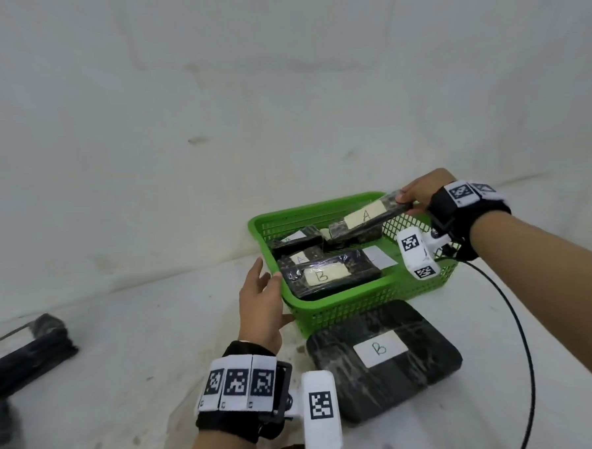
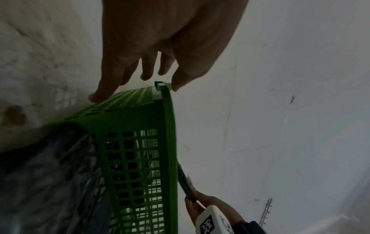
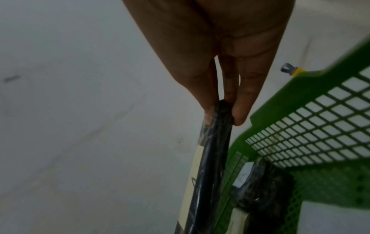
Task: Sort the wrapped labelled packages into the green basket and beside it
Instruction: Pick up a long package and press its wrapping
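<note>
Green basket (image 1: 367, 298): right hand (image 1: 423, 190) pinches A package (image 1: 366, 219) above its far rim; left hand (image 1: 261, 305), fingers relaxed, touches its left wall; B package (image 1: 384, 360) lies just in front.

Five packages (image 1: 368, 217), one basket (image 1: 360, 300)

- Green basket (image 1: 347, 311): moulded plastic, smooth solid rim, gridded mesh walls, faint sheen.
- Package marked A (image 1: 366, 219): dark, wrapped in glossy clear film, creased and catching light; matt cream paper label.
- Package marked B (image 1: 384, 360) beside the basket: same shiny wrinkled film over black, matt white paper label.
- Tabletop (image 1: 123, 353): matt whitish surface, scuffed and stained in spots.
- Wrist bands (image 1: 238, 385): black cloth, matt white printed marker panels.
- Cable (image 1: 519, 332): smooth black, slight gloss.
</note>
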